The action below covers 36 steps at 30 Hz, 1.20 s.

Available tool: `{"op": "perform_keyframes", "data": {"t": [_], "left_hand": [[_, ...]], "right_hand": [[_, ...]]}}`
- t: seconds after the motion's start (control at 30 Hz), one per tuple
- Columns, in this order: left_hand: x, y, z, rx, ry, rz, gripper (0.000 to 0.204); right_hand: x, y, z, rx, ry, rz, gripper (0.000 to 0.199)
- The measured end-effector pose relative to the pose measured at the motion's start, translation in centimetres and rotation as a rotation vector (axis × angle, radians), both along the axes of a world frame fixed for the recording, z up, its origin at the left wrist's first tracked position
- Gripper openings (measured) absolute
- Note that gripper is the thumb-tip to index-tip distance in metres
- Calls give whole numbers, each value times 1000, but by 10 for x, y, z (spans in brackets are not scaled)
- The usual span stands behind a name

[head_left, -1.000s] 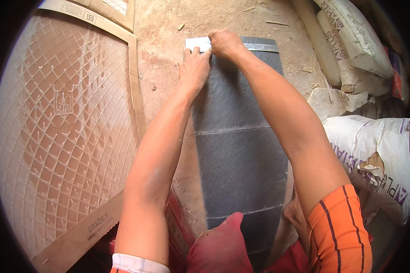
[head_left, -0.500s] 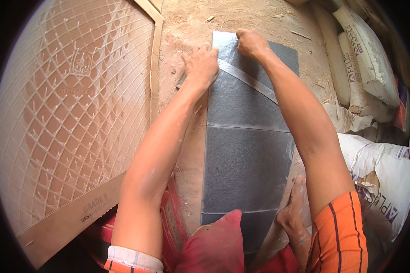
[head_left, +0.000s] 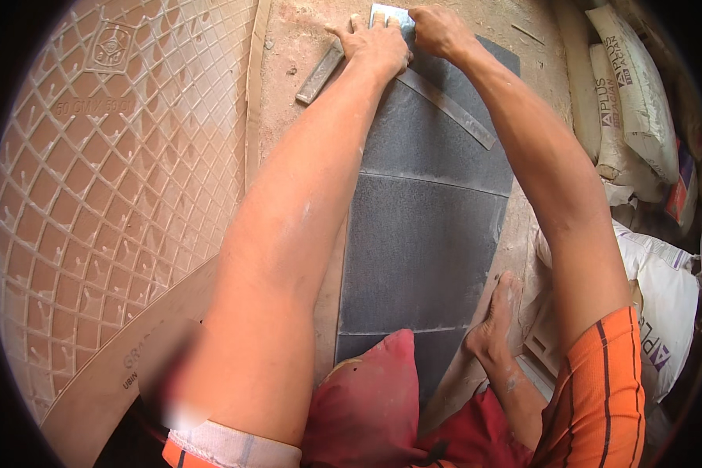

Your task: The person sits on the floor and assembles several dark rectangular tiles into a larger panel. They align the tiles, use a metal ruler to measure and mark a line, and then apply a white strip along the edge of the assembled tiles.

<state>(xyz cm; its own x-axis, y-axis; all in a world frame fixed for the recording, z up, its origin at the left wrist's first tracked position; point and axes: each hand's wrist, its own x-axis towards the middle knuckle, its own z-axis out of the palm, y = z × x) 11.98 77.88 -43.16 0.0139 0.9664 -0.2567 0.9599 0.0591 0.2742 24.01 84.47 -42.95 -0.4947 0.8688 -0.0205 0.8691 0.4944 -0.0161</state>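
A dark grey slab of tile [head_left: 421,242], crossed by thin seams, runs away from me between my legs. Across its far part slants a metal try square, its blade [head_left: 448,107] reaching toward the slab's right edge and its thick stock [head_left: 320,76] beyond the left edge. My left hand [head_left: 376,48] lies over the square near the corner, fingers spread and pointing away. Just right of it, my right hand [head_left: 442,33] is closed, its fingertips at the slab's far end; whatever it pinches is hidden. A pale, bright patch [head_left: 394,15] shows between the hands.
At the left stands a large brown tile [head_left: 101,171] with a raised diamond grid, a cardboard strip [head_left: 125,366] along its near edge. Filled sacks [head_left: 632,101] are piled at the right, with another white sack [head_left: 663,288] nearer. My bare foot [head_left: 495,320] rests beside the slab.
Both hands now appear higher in the picture. The square's stock and blade end show more. My left hand's fingers have spread forward, and my right hand stays closed.
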Motion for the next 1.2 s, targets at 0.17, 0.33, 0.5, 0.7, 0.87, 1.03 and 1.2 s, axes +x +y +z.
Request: {"op": "perform_keyframes", "data": {"t": [0.17, 0.33, 0.5, 0.7, 0.87, 1.03, 1.2], "left_hand": [[2, 1, 4, -38, 4, 7, 66], [-3, 2, 7, -68, 77, 24, 72], [7, 3, 11, -112, 26, 2, 68], [0, 3, 9, -143, 16, 15, 69], [1, 3, 6, -81, -13, 16, 67], [0, 3, 3, -61, -11, 9, 66], [-3, 10, -8, -21, 9, 3, 67]], "right_hand": [[12, -27, 9, -133, 10, -19, 22], [34, -33, 15, -302, 281, -90, 17], [25, -16, -14, -152, 438, -344, 24], [10, -16, -12, -179, 381, -367, 27], [15, -11, -18, -139, 367, -330, 26], [11, -14, -18, -136, 397, -360, 23], [12, -5, -20, -24, 335, -163, 20]]}}
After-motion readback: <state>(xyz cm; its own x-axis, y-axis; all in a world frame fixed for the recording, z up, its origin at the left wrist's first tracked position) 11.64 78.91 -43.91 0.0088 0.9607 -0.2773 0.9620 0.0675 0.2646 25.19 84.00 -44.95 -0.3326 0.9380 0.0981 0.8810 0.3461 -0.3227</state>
